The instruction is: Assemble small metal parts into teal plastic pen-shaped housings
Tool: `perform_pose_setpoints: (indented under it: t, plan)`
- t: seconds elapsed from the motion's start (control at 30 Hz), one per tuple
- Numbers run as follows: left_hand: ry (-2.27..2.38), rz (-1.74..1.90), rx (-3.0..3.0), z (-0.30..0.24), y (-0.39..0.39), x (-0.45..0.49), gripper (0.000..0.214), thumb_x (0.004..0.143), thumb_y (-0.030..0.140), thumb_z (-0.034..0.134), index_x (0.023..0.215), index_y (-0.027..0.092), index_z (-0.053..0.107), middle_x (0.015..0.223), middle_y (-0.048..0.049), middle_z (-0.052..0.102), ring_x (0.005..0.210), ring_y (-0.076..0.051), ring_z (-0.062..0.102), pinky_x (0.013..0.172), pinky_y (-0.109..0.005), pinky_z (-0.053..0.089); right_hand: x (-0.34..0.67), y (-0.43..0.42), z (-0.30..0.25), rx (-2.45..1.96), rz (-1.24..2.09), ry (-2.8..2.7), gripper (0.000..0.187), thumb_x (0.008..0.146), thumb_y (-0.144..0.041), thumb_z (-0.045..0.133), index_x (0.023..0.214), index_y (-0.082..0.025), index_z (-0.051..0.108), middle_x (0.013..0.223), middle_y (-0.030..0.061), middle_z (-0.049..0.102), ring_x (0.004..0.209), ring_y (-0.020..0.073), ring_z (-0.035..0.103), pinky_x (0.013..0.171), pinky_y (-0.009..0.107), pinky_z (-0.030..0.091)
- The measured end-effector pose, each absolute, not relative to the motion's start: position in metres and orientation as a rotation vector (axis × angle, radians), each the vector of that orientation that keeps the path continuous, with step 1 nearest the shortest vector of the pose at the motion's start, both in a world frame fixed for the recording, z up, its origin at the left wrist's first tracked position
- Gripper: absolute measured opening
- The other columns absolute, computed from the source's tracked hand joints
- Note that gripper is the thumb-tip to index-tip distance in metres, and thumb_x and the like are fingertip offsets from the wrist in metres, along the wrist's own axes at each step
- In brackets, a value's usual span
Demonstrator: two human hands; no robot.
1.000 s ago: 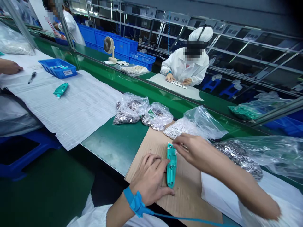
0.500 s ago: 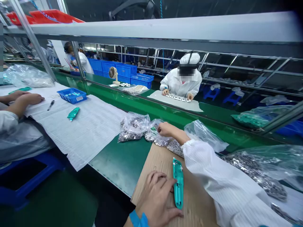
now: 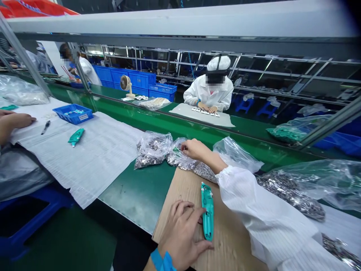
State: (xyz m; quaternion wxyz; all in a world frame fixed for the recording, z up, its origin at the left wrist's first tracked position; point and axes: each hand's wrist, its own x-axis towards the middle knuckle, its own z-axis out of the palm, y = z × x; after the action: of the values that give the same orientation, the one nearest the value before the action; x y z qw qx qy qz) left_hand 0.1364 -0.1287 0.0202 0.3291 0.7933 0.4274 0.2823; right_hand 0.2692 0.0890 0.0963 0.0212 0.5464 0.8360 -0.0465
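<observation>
My left hand rests on a cardboard sheet, fingers bent and apart. Its index fingertip is at the left side of a teal plastic knife casing, and the thumb lies by the casing's lower end. Small parts show inside the casing's upper half. My right hand reaches over a clear bag of small metal parts, its fingers pinched together at the bag's opening. What they hold, if anything, is hidden. Left of that bag stands another bag of metal parts.
More metal parts lie in a bag under my right sleeve's side. A blue tray, a pen and another teal casing lie on white sheeting at left, near a co-worker's hand. Across the green bench, a person handles small white pieces.
The view has shifted slightly, moving the scene left. My right hand stays over the bag and my left by the casing. The person across has brought both hands together.
</observation>
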Motion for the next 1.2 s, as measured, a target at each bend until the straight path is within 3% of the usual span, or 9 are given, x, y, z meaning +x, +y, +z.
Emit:
perform_pose_setpoints:
  t: [0.17, 0.33, 0.47, 0.6, 0.8, 1.0, 1.2]
  plan:
    - [1.117, 0.755, 2.075, 0.017, -0.130, 0.136, 0.060, 0.073, 0.053, 0.076, 0.123, 0.027, 0.055, 0.100, -0.0025, 0.067, 0.116, -0.030, 0.050, 0.107, -0.052, 0.035, 0.275, 0.090, 0.099, 1.676, -0.177, 2.674, 0.031, 0.090, -0.022, 0.055, 0.121, -0.021, 0.061, 0.099, 0.0077, 0.073, 0.095, 0.0216, 0.065, 0.073, 0.024, 0.042]
    - [1.121, 0.754, 2.076, 0.018, -0.129, 0.137, 0.057, 0.075, 0.052, 0.074, 0.123, 0.027, 0.055, 0.099, -0.0024, 0.067, 0.114, -0.030, 0.051, 0.107, -0.053, 0.034, 0.276, 0.088, 0.103, 1.653, -0.244, 2.725, 0.021, 0.087, -0.015, 0.056, 0.101, -0.019, 0.071, 0.100, 0.0063, 0.074, 0.095, 0.0210, 0.066, 0.077, 0.024, 0.043]
    - [1.118, 0.731, 2.080, 0.018, -0.130, 0.136, 0.062, 0.071, 0.054, 0.078, 0.122, 0.027, 0.055, 0.100, -0.0019, 0.066, 0.114, -0.030, 0.050, 0.107, -0.051, 0.035, 0.290, 0.076, 0.118, 1.683, -0.309, 2.752, 0.014, 0.083, -0.020, 0.064, 0.091, -0.021, 0.075, 0.095, 0.0025, 0.076, 0.092, 0.0193, 0.068, 0.079, 0.024, 0.045]
    - [1.104, 0.697, 2.117, 0.018, -0.130, 0.135, 0.075, 0.068, 0.049, 0.082, 0.132, 0.029, 0.049, 0.106, -0.0025, 0.064, 0.116, -0.030, 0.048, 0.109, -0.052, 0.032, 0.319, 0.034, 0.132, 1.772, -0.312, 2.768, 0.020, 0.091, -0.030, 0.057, 0.092, -0.022, 0.075, 0.094, 0.0041, 0.076, 0.086, 0.0207, 0.069, 0.073, 0.028, 0.046]
    - [1.096, 0.463, 2.267, 0.033, -0.112, 0.135, 0.090, 0.066, 0.046, 0.084, 0.142, 0.026, 0.041, 0.117, -0.0097, 0.055, 0.111, -0.032, 0.051, 0.094, -0.050, 0.047, 0.348, -0.073, 0.118, 1.917, -0.610, 2.782, 0.023, 0.094, -0.035, 0.052, 0.094, -0.026, 0.074, 0.096, 0.0034, 0.074, 0.086, 0.0198, 0.068, 0.074, 0.030, 0.050]
    - [0.949, 0.472, 2.452, 0.033, -0.081, 0.139, 0.083, 0.056, 0.063, 0.083, 0.125, 0.025, 0.056, 0.143, -0.0160, 0.038, 0.133, -0.041, 0.035, 0.105, -0.059, 0.037, 0.350, -0.118, 0.078, 2.146, -1.003, 2.588, 0.020, 0.092, -0.032, 0.054, 0.086, -0.026, 0.072, 0.089, 0.0008, 0.075, 0.083, 0.0201, 0.069, 0.075, 0.029, 0.052]
    - [0.815, 0.557, 2.452, 0.019, -0.070, 0.141, 0.081, 0.059, 0.071, 0.076, 0.122, 0.023, 0.058, 0.150, -0.0172, 0.031, 0.140, -0.039, 0.029, 0.113, -0.056, 0.031, 0.348, -0.116, 0.059, 2.140, -0.968, 2.550, 0.021, 0.095, -0.030, 0.048, 0.096, -0.025, 0.069, 0.101, 0.0025, 0.073, 0.090, 0.0210, 0.067, 0.077, 0.031, 0.049]
